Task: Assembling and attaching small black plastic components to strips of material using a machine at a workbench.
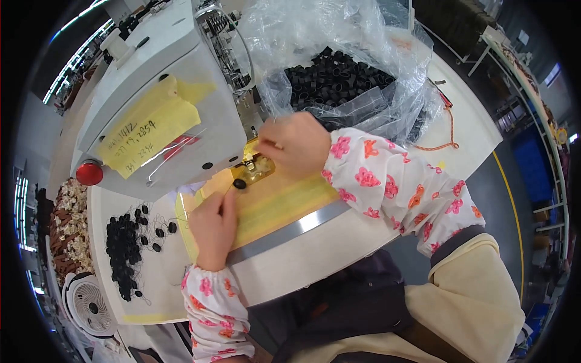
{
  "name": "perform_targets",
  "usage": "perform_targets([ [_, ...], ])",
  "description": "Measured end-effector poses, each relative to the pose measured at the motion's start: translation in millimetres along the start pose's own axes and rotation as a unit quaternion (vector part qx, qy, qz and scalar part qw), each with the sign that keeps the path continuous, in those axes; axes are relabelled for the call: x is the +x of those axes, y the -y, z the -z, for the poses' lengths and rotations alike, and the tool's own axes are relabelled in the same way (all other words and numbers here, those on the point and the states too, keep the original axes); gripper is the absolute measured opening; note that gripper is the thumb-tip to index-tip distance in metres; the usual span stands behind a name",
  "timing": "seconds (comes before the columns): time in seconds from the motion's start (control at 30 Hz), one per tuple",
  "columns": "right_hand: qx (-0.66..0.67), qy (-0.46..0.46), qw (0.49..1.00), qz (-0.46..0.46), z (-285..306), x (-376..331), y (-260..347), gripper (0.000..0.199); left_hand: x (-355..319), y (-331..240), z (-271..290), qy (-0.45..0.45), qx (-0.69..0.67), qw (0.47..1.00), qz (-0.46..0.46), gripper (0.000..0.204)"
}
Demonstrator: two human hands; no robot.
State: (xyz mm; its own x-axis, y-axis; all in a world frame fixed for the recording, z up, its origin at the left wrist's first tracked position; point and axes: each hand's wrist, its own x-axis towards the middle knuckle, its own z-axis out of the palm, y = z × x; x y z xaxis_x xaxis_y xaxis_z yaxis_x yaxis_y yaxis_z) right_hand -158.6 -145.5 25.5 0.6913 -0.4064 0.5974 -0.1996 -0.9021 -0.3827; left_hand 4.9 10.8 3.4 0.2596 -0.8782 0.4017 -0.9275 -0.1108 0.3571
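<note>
Smooth grey-painted metal forms the boxy sewing machine (212, 121), its face bearing a crinkled yellow paper note (151, 136); below it lies a flat yellow work surface (290, 202) edged by a shiny metal strip (305, 224). Beyond the machine, on its right, a wrinkled clear plastic bag (339, 24) gapes around a heap of short black bands (339, 78); left of the machine's base, dark pieces (124, 248) lie piled with wispy threads. The small black piece (239, 184), rounded and dark, sits just before the machine's needle area at the left hand's (213, 221) fingertips, thumb and forefinger nearly together; whether they grip it, I cannot tell. The right hand (296, 142), blurred and loosely curled, is beside the needle area, its hold unclear.
</note>
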Motion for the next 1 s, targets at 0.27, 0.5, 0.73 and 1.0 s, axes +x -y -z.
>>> perform_targets([
  [0.27, -0.309, 0.024, 0.934, -0.18, 64, 19, -97, 0.015, -14, 59, 28, -0.03, -0.121, 0.979, 0.159, 0.018],
  [0.5, -0.35, 0.072, 0.917, -0.175, 42, 23, -115, 0.015, 18, -15, -11, -0.017, -0.045, 0.995, -0.083, 0.017],
  [0.73, -0.319, 0.031, 0.927, -0.194, 56, 17, -112, 0.014, 23, -4, -31, -0.048, -0.028, 0.998, -0.042, 0.021],
  [1.0, 0.213, 0.257, 0.933, -0.133, 20, 14, 20, 0.017, 21, 1, -14, 0.108, -0.114, 0.982, 0.104, 0.022],
])
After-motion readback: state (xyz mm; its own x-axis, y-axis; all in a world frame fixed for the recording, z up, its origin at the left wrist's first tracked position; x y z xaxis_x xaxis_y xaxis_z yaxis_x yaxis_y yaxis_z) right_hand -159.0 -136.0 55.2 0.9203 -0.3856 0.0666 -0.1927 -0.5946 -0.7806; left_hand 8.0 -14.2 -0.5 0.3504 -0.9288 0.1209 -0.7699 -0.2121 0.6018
